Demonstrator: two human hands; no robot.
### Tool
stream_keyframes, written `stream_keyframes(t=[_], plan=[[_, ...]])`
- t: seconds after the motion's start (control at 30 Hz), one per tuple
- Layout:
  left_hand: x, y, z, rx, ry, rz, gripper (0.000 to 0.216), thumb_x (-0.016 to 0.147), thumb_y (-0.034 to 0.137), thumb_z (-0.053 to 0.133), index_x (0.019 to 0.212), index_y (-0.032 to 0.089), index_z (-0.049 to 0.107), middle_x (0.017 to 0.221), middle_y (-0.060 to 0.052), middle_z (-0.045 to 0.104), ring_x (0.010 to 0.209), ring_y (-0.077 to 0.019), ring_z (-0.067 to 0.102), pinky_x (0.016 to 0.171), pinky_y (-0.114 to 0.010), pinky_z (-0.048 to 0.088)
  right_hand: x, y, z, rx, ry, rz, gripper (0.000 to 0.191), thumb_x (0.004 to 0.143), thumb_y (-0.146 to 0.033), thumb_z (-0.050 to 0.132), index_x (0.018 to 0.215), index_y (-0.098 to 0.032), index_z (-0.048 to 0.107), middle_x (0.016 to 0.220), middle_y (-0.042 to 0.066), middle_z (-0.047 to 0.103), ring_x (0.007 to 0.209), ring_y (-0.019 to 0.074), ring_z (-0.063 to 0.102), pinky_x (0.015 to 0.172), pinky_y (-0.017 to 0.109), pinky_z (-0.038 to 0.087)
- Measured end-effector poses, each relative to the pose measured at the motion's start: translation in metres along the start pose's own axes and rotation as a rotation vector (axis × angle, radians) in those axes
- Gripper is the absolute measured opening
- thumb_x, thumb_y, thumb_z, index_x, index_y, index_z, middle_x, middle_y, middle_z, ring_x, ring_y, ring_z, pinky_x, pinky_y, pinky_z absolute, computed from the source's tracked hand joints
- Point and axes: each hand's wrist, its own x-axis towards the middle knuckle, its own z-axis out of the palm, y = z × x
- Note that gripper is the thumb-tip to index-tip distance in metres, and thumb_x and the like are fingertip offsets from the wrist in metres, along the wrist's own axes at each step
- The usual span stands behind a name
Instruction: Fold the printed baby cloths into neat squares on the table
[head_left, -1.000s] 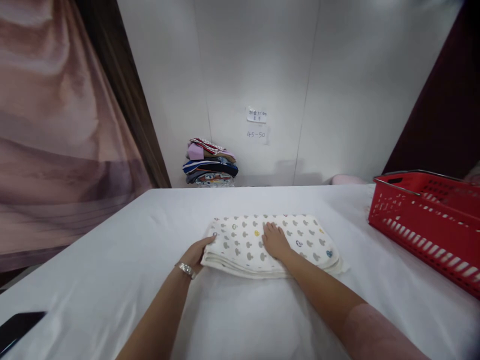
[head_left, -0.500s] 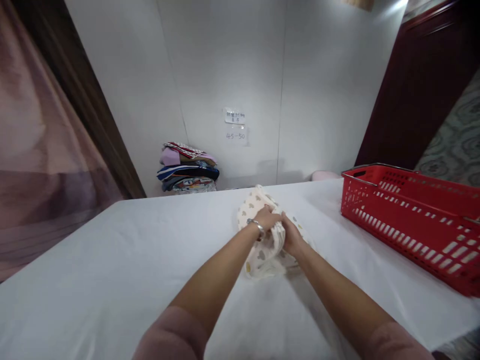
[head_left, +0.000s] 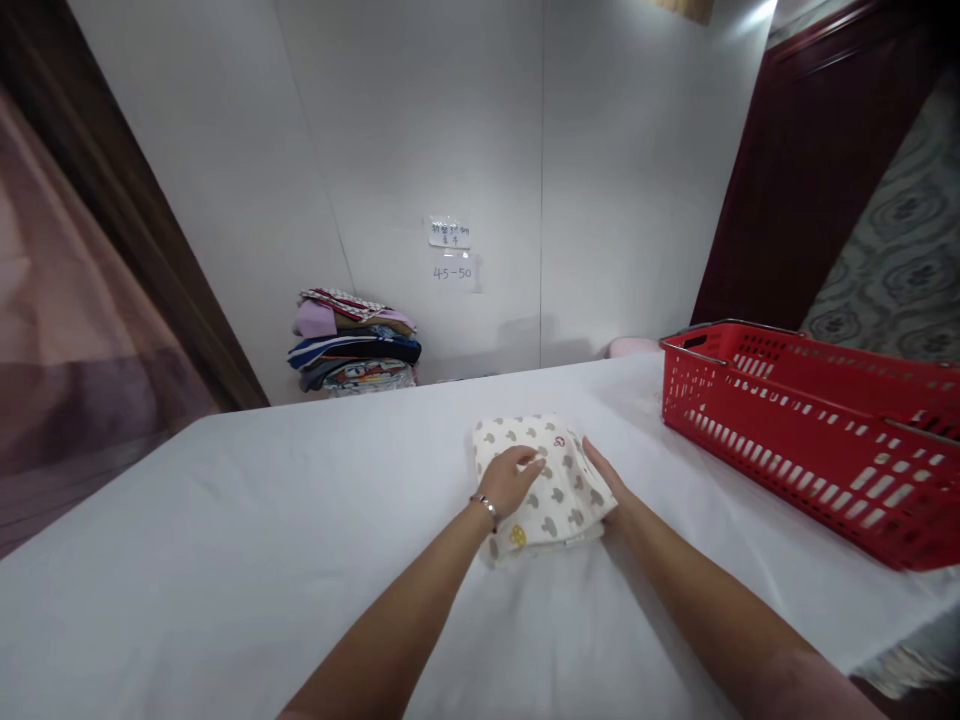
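A folded white cloth with grey mushroom-like prints, a small red motif and a yellow one lies on the white-covered table. My left hand, with a bracelet at the wrist, rests over the cloth's left part. Its fingers are bent loosely, with a gap between thumb and fingertips. Along the cloth's right edge, my right hand lies with its fingers stretched out against the side. The cloth's near right corner covers part of that hand.
On the right stands a red perforated basket with metal handles. A stack of folded clothes sits past the table's far edge, against the white wall. Two paper labels hang on the wall. A pinkish curtain hangs at left.
The cloth, bunched between both hands before, now lies flatter in a neat folded rectangle. My hands have moved apart, the left onto its top and the right to its edge. The view has shifted slightly right.
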Motion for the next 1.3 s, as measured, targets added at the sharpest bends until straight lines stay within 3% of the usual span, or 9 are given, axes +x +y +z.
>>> stream_keyframes(t=[0.07,0.17,0.33,0.43,0.6,0.73,0.9,1.1,1.3], plan=[[-0.013,-0.016,-0.015,0.189,0.063,0.066,0.037,0.08,0.044,0.048,0.108,0.021,0.058,0.121,-0.005,0.055,0.115,-0.0212,0.046,0.1,-0.035,0.034,-0.002,-0.009,-0.003,-0.046,0.006,0.1,0.061,0.081,-0.063,0.033,0.111,-0.014,0.056,0.096,0.011,0.067,0.092,0.0252,0.062,0.086,0.04,0.043],[-0.028,-0.036,-0.016,0.363,0.044,0.047,0.048,0.081,0.048,0.046,0.122,0.022,0.049,0.14,-0.006,0.035,0.132,-0.0238,0.022,0.108,-0.041,0.02,0.0,-0.02,-0.007,-0.094,0.042,0.209,0.052,0.081,-0.051,0.046,0.112,-0.01,0.054,0.092,0.013,0.068,0.086,0.0246,0.064,0.083,0.04,0.046],[-0.033,-0.044,0.009,0.413,-0.001,-0.018,0.056,0.083,0.056,0.037,0.127,0.021,0.045,0.146,-0.007,0.021,0.136,-0.0253,0.007,0.11,-0.045,0.012,0.005,-0.031,-0.009,-0.347,0.229,-0.038,0.06,0.066,-0.016,0.065,0.123,-0.016,0.045,0.093,0.009,0.068,0.074,0.0224,0.065,0.073,0.039,0.051],[-0.03,-0.037,0.016,0.426,-0.037,0.012,0.057,0.083,0.058,0.035,0.129,0.025,0.042,0.147,-0.004,0.021,0.136,-0.0234,0.007,0.11,-0.046,0.007,0.001,-0.034,-0.017,-0.385,0.305,-0.159,0.067,0.064,-0.011,0.062,0.127,-0.021,0.04,0.097,0.007,0.067,0.074,0.021,0.065,0.07,0.037,0.052],[-0.025,-0.031,0.019,0.489,-0.195,-0.015,0.057,0.081,0.062,0.034,0.125,0.028,0.047,0.144,-0.004,0.028,0.136,-0.0221,0.009,0.109,-0.048,0.004,-0.007,-0.034,-0.034,-0.401,0.306,-0.003,0.08,0.064,-0.015,0.067,0.134,-0.017,0.029,0.101,0.012,0.065,0.078,0.0228,0.065,0.07,0.038,0.053],[-0.024,-0.033,0.02,0.514,-0.205,-0.018,0.06,0.08,0.064,0.03,0.126,0.028,0.045,0.144,-0.003,0.027,0.136,-0.0222,0.009,0.109,-0.048,0.004,0.002,-0.038,-0.036,-0.418,0.327,-0.002,0.096,0.064,-0.02,0.071,0.14,-0.018,0.013,0.107,0.015,0.062,0.081,0.0234,0.064,0.071,0.038,0.052],[-0.025,-0.032,0.018,0.529,-0.205,-0.016,0.06,0.081,0.063,0.03,0.126,0.027,0.046,0.144,-0.004,0.029,0.136,-0.0223,0.011,0.109,-0.048,0.004,0.028,-0.048,-0.037,-0.514,0.399,-0.068,0.106,0.059,-0.026,0.076,0.141,-0.012,0.011,0.107,0.017,0.061,0.082,0.0237,0.063,0.07,0.036,0.051],[-0.025,-0.033,0.02,0.464,-0.193,-0.006,0.056,0.081,0.061,0.034,0.125,0.029,0.047,0.143,-0.003,0.03,0.135,-0.0231,0.012,0.109,-0.049,0.004,0.048,-0.049,-0.045,-0.916,0.59,-0.284,0.075,0.066,-0.023,0.065,0.134,-0.018,0.035,0.108,0.008,0.06,0.088,0.0199,0.06,0.077,0.031,0.047],[-0.018,-0.037,0.014,0.355,-0.135,-0.018,0.043,0.081,0.055,0.04,0.114,0.032,0.056,0.138,-0.001,0.039,0.133,-0.023,0.022,0.109,-0.048,0.012,0.049,-0.046,-0.05,-1.231,0.627,-0.211,0.068,0.067,-0.016,0.059,0.132,-0.021,0.041,0.11,0.008,0.06,0.104,0.0251,0.052,0.09,0.036,0.037]])
